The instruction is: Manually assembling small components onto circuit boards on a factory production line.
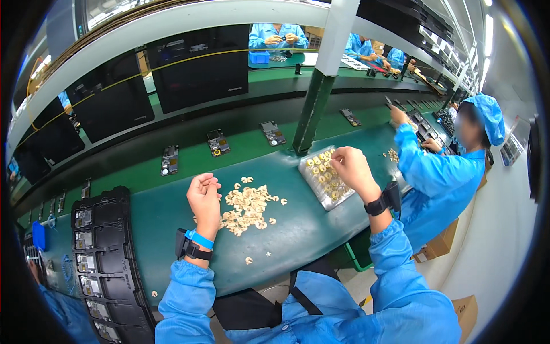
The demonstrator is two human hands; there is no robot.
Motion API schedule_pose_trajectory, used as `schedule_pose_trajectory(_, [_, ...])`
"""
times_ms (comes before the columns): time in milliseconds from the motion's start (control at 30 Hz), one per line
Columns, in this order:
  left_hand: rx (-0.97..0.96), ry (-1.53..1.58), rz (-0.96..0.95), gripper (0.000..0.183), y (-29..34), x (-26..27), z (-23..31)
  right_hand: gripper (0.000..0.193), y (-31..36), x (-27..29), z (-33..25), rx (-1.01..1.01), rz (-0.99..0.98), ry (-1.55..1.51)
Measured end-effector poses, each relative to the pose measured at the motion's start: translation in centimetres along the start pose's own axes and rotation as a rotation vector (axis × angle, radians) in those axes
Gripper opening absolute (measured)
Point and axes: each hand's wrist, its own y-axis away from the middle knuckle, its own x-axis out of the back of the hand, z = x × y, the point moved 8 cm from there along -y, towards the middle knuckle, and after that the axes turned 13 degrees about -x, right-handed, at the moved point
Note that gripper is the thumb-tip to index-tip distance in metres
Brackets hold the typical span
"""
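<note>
My right hand (353, 170) is over the upper right part of a clear plastic tray (337, 202), fingertips pinched together. Rows of small round yellow parts (322, 175) sit in the tray's pockets. Whatever is between those fingertips is too small to make out. Just left of a loose pile of small cream-coloured curved pieces (247, 207), my left hand (204, 202) is raised with its fingers curled in. Anything inside its grip is hidden. A few of the same pieces lie scattered around the pile on the green work surface (286, 232).
A black multi-slot tray (123, 252) with circuit boards stands at the left. More boards, such as one board (217, 142), lie along the green strip behind. A green post (314, 114) rises beyond the clear tray. At right, a co-worker (447, 172) in blue reaches over the bench.
</note>
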Motion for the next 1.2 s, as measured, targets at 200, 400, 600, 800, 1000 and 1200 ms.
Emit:
schedule_pose_trajectory(200, [0.01,-0.033,-0.076,0.013,0.5,-0.7,0.2,0.026,0.6,-1.2,0.0,0.275,-0.088,0.058])
schedule_pose_trajectory(400, [0.013,-0.044,-0.111,0.01,0.9,-1.1,0.6,0.017,0.3,-1.5,0.5,0.281,-0.115,0.002])
schedule_pose_trajectory(600, [0.014,-0.029,-0.153,0.01,1.3,-1.6,0.8,0.012,0.3,0.3,0.4,0.312,0.047,-0.124])
schedule_pose_trajectory(800, [0.088,0.125,-0.342,0.015,2.2,-3.8,2.1,0.015,2.2,-3.1,-5.9,0.12,-0.312,-0.686])
schedule_pose_trajectory(1000, [0.04,0.207,-0.422,0.023,2.7,-4.9,4.1,0.017,4.9,-10.5,-14.9,0.214,-0.6,-0.734])
schedule_pose_trajectory(1200, [-0.028,0.179,-0.3,0.019,1.5,-3.2,3.7,0.019,4.3,-14.8,-17.5,0.242,-0.728,-1.004])
